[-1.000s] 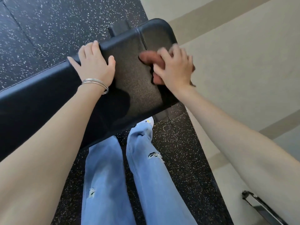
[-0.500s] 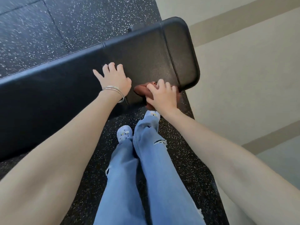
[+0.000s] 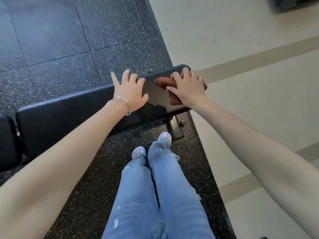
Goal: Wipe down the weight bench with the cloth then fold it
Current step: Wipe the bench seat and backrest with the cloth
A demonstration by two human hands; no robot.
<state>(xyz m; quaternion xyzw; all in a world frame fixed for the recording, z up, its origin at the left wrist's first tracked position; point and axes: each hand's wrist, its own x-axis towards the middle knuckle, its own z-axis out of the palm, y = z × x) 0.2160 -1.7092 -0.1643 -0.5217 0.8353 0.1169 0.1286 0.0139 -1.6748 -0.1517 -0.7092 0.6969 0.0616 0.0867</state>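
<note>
Both hands work the weight bench (image 3: 72, 116): left hand (image 3: 129, 90) spread flat and empty to brace the pad, right hand (image 3: 188, 89) pressing the bunched cloth (image 3: 164, 83) against its end to wipe.

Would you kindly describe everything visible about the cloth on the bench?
The cloth is reddish-brown, soft-looking fabric, bunched up rather than folded. It lies on the black padded top of the weight bench, near its end. The right hand presses down on it, covering its middle; parts stick out on three sides. The left hand rests apart from it.
</note>
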